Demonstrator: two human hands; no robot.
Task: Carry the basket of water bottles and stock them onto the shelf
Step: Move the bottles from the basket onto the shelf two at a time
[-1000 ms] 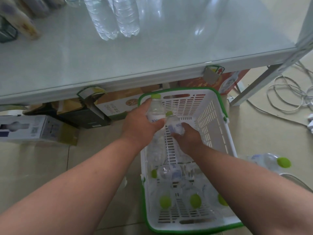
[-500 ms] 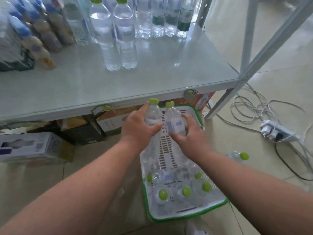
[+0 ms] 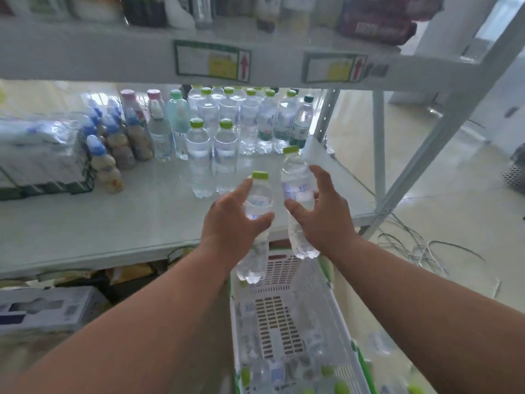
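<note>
With your left hand (image 3: 231, 220) and right hand (image 3: 324, 214) each wrapped round a water bottle (image 3: 257, 206), set both upright on the shelf (image 3: 113, 223) beside the standing pair (image 3: 213, 157), then let go.

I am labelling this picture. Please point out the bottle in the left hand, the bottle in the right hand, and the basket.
bottle in the left hand (image 3: 260, 175), head view, on its green cap.
bottle in the right hand (image 3: 295, 183), head view, on its label.
basket (image 3: 322, 294), head view, on its white right wall.
</note>
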